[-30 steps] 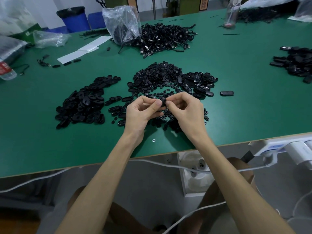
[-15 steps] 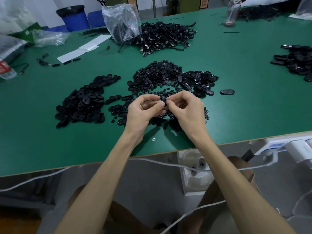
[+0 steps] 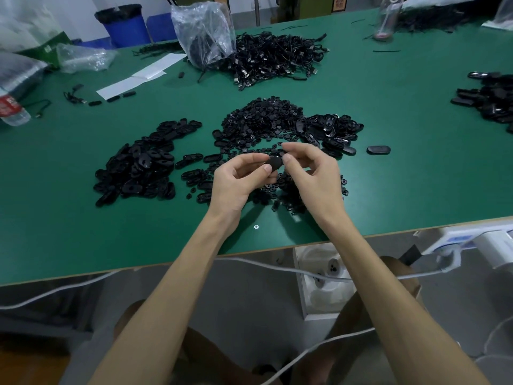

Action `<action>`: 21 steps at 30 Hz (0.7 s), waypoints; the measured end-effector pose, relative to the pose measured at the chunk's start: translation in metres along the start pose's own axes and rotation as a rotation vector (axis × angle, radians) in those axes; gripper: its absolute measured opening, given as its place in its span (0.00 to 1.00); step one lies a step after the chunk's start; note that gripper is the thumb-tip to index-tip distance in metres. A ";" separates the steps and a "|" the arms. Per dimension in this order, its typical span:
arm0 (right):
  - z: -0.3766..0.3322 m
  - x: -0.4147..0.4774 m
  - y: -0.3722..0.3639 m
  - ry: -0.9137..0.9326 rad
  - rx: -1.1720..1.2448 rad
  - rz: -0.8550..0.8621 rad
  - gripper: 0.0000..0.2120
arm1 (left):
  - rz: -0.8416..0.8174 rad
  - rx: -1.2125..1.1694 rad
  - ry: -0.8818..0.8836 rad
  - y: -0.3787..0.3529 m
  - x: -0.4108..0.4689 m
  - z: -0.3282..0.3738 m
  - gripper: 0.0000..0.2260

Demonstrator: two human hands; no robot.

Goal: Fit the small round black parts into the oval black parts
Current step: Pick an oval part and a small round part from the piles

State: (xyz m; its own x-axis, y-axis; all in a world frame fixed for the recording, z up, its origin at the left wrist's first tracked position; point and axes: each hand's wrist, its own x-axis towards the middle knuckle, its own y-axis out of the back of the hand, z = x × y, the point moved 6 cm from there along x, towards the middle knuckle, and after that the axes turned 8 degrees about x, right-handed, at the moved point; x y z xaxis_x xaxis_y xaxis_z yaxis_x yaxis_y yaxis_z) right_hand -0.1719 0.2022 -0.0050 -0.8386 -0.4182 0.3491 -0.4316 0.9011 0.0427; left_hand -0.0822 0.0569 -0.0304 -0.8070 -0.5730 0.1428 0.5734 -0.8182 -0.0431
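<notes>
The left hand (image 3: 241,179) grips an oval black part (image 3: 273,162) between thumb and fingers, and the right hand (image 3: 313,173) pinches its other end, just in front of the heap of small round parts (image 3: 263,118). On the green surface (image 3: 416,176), a left oval pile (image 3: 144,165) and a right oval pile (image 3: 333,132) flank that heap. Behind it lie a cable pile (image 3: 274,58) and a clear plastic bag (image 3: 204,29), with a blue bin (image 3: 125,27) further back.
</notes>
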 end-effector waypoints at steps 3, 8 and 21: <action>0.003 0.000 -0.001 -0.010 0.019 -0.041 0.07 | -0.026 0.032 -0.014 -0.003 -0.002 0.002 0.08; 0.006 -0.001 -0.004 -0.018 0.075 -0.066 0.04 | -0.038 0.056 -0.019 -0.006 -0.004 0.005 0.08; 0.010 -0.002 -0.005 -0.074 0.165 -0.101 0.02 | -0.055 0.114 -0.020 -0.008 -0.005 0.007 0.05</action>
State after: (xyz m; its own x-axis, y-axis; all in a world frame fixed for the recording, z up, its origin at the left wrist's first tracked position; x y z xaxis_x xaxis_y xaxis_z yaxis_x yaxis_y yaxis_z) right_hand -0.1714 0.1971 -0.0151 -0.8079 -0.5179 0.2813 -0.5580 0.8258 -0.0822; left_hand -0.0815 0.0666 -0.0243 -0.8353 -0.5254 0.1619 0.5416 -0.8370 0.0781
